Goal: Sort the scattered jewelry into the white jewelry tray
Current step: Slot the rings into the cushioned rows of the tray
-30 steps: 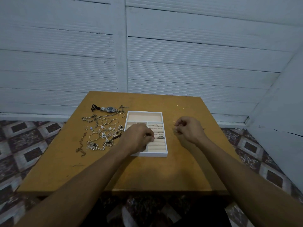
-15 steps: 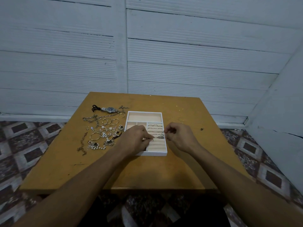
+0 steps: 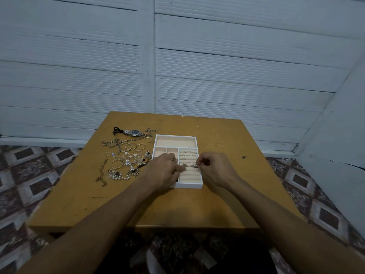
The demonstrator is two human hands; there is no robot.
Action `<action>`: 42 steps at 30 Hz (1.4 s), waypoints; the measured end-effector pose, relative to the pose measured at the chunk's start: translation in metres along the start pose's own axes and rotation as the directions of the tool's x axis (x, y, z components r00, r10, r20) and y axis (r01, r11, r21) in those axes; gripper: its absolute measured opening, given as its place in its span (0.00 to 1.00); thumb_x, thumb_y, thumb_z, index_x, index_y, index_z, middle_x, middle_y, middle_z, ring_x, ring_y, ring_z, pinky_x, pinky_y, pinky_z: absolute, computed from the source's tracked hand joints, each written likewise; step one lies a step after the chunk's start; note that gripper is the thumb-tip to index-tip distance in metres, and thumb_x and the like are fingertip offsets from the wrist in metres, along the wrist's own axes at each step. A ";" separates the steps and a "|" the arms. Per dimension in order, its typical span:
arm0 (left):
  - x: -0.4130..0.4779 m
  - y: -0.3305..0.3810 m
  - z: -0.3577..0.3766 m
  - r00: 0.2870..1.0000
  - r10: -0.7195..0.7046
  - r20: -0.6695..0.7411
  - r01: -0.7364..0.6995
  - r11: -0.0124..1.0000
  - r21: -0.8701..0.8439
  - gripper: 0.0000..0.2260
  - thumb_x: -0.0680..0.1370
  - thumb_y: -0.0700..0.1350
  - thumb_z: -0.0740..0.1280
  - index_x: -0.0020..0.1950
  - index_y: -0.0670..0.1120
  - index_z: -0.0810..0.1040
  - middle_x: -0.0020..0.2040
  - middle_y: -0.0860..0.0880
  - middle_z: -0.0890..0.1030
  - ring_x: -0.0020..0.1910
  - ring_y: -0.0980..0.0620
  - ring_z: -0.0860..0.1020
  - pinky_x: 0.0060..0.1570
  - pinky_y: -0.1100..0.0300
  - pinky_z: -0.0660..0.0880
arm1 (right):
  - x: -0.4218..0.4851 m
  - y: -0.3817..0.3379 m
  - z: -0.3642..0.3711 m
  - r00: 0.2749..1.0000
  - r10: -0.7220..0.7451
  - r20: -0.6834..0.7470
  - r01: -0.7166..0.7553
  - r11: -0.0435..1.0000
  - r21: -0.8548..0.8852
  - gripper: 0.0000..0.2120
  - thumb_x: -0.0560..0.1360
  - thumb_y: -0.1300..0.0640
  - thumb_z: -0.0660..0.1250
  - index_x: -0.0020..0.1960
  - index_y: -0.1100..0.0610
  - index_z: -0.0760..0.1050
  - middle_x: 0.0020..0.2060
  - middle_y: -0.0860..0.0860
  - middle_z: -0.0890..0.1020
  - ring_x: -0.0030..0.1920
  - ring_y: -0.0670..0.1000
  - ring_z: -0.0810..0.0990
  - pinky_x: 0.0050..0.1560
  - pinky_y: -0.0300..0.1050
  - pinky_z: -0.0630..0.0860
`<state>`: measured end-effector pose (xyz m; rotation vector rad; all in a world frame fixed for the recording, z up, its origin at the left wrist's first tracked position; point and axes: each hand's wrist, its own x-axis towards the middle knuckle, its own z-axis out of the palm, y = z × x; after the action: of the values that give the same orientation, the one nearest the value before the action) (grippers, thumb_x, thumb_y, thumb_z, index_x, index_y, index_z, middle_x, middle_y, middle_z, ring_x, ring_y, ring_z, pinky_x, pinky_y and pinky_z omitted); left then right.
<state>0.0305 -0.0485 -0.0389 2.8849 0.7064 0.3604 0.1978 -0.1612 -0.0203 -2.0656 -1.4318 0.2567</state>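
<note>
**Rings going in, most of the pile left to sort**

A ring (image 3: 194,165) is pinched in the fingertips of the right hand (image 3: 214,169) and held right at the ring rolls (image 3: 188,176), on the 3 o'clock side of the white jewelry tray (image 3: 189,186). The left hand (image 3: 165,171) is curled over the tray's 9 o'clock side, fingertips down at the same rolls. Whether anything is pinched there cannot be told.

Sorted pieces can be made out only in the ring rows, where several rings are seated toward 12 o'clock. By that showing, the job is judged barely begun. The scattered jewelry (image 3: 126,157), hoops, chains, pearl pieces and a wristwatch (image 3: 135,132), is spread on the table (image 3: 197,204) at the tray's 9 o'clock. A thin ring (image 3: 220,148) is left at its 2 o'clock.

The tray's long axis is laid from 12 to 6 o'clock, with the wide compartment (image 3: 175,142) pointed away from the person.
</note>
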 end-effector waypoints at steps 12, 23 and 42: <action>-0.008 -0.001 0.005 0.991 -0.032 -0.127 0.016 0.992 -0.124 0.14 0.79 0.47 0.61 0.63 0.52 0.80 0.53 0.50 0.79 0.52 0.53 0.73 0.47 0.55 0.74 | 0.000 -0.001 0.007 0.994 -0.095 0.061 0.103 0.983 -0.151 0.08 0.75 0.63 0.64 0.47 0.56 0.81 0.44 0.51 0.83 0.44 0.49 0.79 0.44 0.47 0.78; -0.006 -0.001 0.003 0.976 -0.046 -0.212 0.015 0.989 -0.149 0.13 0.78 0.47 0.64 0.60 0.49 0.82 0.55 0.50 0.79 0.54 0.50 0.74 0.53 0.54 0.74 | -0.005 0.001 0.011 0.981 -0.179 0.076 0.192 0.956 -0.220 0.10 0.78 0.60 0.64 0.55 0.58 0.82 0.51 0.54 0.81 0.51 0.52 0.77 0.45 0.35 0.64; 0.013 0.014 0.001 0.992 -0.045 -0.121 0.030 0.992 -0.122 0.17 0.78 0.49 0.64 0.66 0.49 0.77 0.61 0.48 0.78 0.61 0.49 0.73 0.59 0.54 0.70 | -0.008 0.009 -0.001 0.995 -0.100 0.004 0.099 0.976 -0.194 0.14 0.78 0.58 0.61 0.60 0.54 0.80 0.53 0.51 0.81 0.54 0.51 0.76 0.54 0.46 0.73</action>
<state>0.0484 -0.0544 -0.0345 2.7513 0.7311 0.5606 0.2024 -0.1709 -0.0260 -2.1363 -1.6065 0.0722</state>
